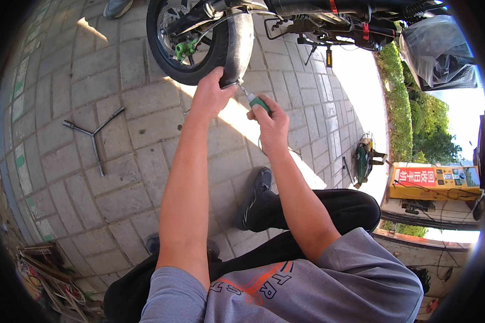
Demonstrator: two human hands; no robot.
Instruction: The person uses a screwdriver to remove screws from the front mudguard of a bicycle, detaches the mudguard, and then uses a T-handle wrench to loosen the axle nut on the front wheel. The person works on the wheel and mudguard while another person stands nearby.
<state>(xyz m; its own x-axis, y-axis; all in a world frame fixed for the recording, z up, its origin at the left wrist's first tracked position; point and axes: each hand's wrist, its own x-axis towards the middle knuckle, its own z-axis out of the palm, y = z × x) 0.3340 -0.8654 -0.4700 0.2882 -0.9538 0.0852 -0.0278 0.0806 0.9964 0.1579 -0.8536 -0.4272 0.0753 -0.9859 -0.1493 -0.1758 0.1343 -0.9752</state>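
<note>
A scooter or electric bike with a black front fork stands at the top, and its tyre (240,44) has a disc brake with a green caliper (184,50). My left hand (213,95) rests at the tyre's lower edge, its fingers around the rim of a fender or a thin part there; what it grips is partly hidden. In my right hand (273,117) is a screwdriver-like tool with a green handle (259,103). Its metal shaft points up and left, and the tip meets the small part by my left fingertips.
A three-way socket wrench (93,133) lies on the paving at left. A green tool (362,164) lies at right, near a yellow box (454,182) bearing writing on a cart. Wooden and wiry items (48,266) sit lower left. Another person's shoe (118,8) shows at top left.
</note>
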